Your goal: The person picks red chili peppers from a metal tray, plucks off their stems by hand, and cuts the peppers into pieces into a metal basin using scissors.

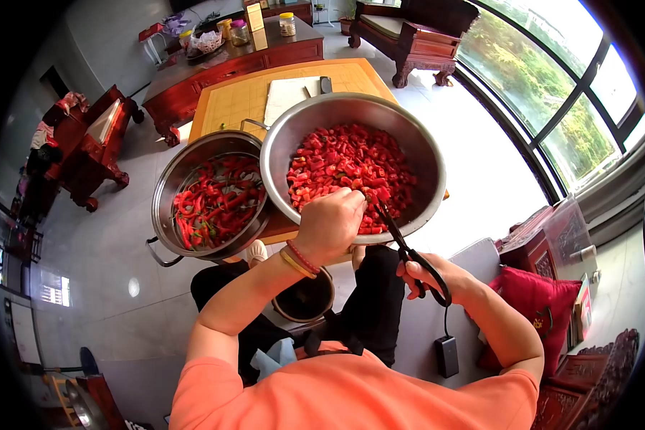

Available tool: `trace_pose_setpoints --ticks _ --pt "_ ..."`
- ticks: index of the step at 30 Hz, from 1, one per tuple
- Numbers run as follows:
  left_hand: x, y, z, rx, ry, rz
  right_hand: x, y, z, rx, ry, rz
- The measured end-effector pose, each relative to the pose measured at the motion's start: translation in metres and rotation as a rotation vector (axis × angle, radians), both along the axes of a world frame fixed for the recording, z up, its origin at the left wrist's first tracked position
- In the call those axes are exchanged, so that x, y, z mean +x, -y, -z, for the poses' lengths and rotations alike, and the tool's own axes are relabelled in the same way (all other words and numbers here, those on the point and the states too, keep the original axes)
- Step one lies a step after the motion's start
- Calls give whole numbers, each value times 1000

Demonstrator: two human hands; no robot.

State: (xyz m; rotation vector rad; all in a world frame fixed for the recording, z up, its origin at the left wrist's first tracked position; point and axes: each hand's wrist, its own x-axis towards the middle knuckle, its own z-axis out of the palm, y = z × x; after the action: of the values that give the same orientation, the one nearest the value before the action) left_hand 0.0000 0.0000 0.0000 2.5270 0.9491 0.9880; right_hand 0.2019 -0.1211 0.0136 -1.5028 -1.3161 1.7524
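A wide metal basin (424, 154) holds many cut pieces of red chili pepper (351, 158). Over its near rim my left hand (331, 221) is closed on a red chili pepper, largely hidden by the fingers. My right hand (431, 276) is wrapped round the handles of black scissors (406, 251), whose blades point up and left to the pepper by my left fingertips. To the left stands a steel pot (166, 193) with two handles, holding whole red chili peppers (218, 208), some with green stems.
Under the basin is a wooden table (229, 93) with a white board (288, 97). A dark bucket (304, 297) sits on the floor between the person's legs. A red cushion (534, 304) lies at the right, near a black power adapter (446, 357).
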Motion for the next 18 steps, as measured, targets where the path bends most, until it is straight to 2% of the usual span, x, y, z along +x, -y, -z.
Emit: trace_pose_setpoints --ticks 5,18 --pt "10 5 3 71 50 2 1 2 -7 -8 15 8" --pt "9 10 -2 100 -14 16 -3 4 -3 -26 -75 40"
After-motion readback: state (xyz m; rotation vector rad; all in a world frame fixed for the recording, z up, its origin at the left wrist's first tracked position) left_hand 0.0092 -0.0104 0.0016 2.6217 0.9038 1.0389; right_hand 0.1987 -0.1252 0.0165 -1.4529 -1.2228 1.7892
